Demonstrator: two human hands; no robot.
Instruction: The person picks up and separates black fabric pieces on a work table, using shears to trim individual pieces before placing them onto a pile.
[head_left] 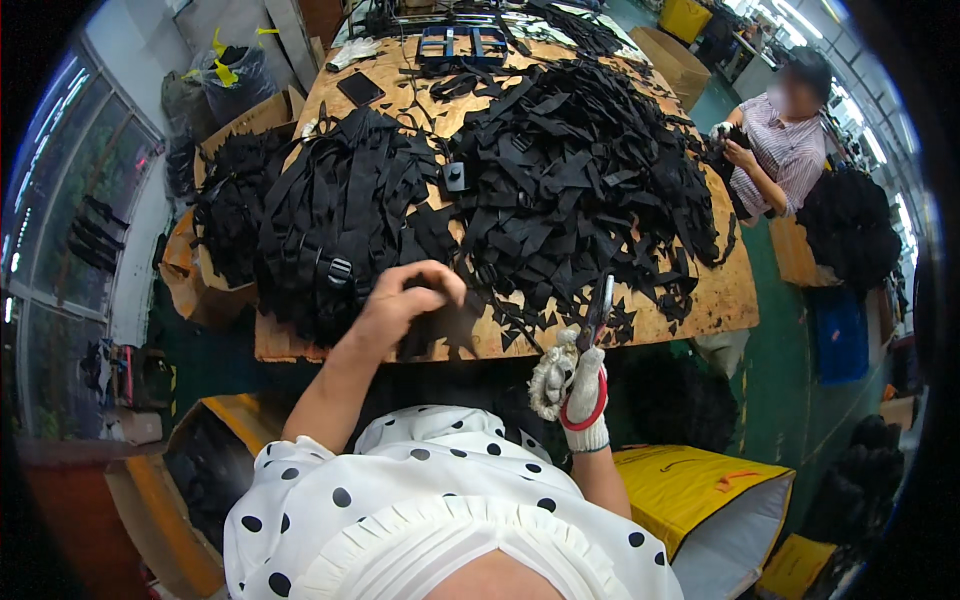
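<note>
My left hand is bare, its fingers curled at the table's front edge. A motion-blurred black fabric piece hangs just below the fingers and appears to be gripped by them. My right hand wears a white knit glove with a frayed, dirty patch and closes round red-handled scissors, blades pointing away from me. To the left of centre lies a heap of long black straps with plastic buckles. A larger mound of short black webbing pieces covers the right side.
The wooden table holds a small black box, a dark flat phone-like device and a blue frame. Cartons stand left; a yellow bag lies open at lower right. Another person works at far right.
</note>
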